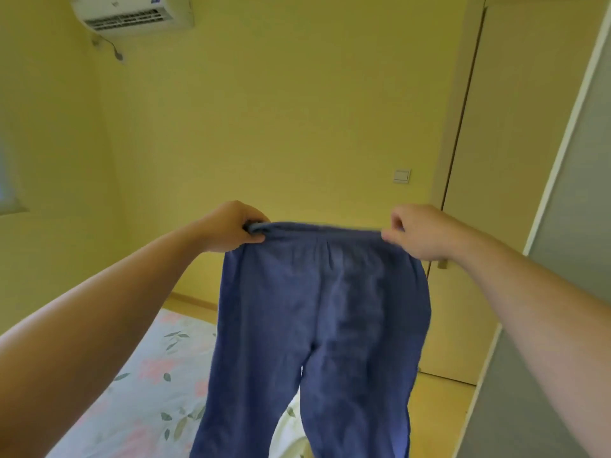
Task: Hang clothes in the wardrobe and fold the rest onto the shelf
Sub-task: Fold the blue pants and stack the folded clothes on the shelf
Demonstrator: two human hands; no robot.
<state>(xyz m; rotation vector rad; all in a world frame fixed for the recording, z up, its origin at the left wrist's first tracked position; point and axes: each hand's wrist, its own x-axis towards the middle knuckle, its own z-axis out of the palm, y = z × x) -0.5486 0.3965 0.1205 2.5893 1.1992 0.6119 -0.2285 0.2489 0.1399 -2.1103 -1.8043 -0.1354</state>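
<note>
Blue trousers [317,309] hang in front of us in the head view. We hold them up by the waistband [324,228] near the middle of the picture, above the bed. Our left hand [231,226] grips the left end of the waistband, with the fingers curled tight round a bunched bit of cloth and the thumb underneath. Our right hand [413,231] takes the right end more lightly. It pinches the edge between thumb and forefinger, and the other fingers curl loosely above; we cannot tell whether those touch the cloth. Between the two hands the waistband is pulled nearly straight and level. The two legs drop from it, part lower down and run out of the bottom of the picture. Both our forearms are bare.

Under the trousers lies a bed sheet [148,375] printed with pink flowers and green leaves, and a white cloth [291,434] shows between the legs. Behind is a yellow wall [281,110] with an air conditioner [132,11] at the top left and a light switch [401,175] to the right. A tall pale door [515,160] stands beside the switch, and a grey panel [578,226] edges the far right.
</note>
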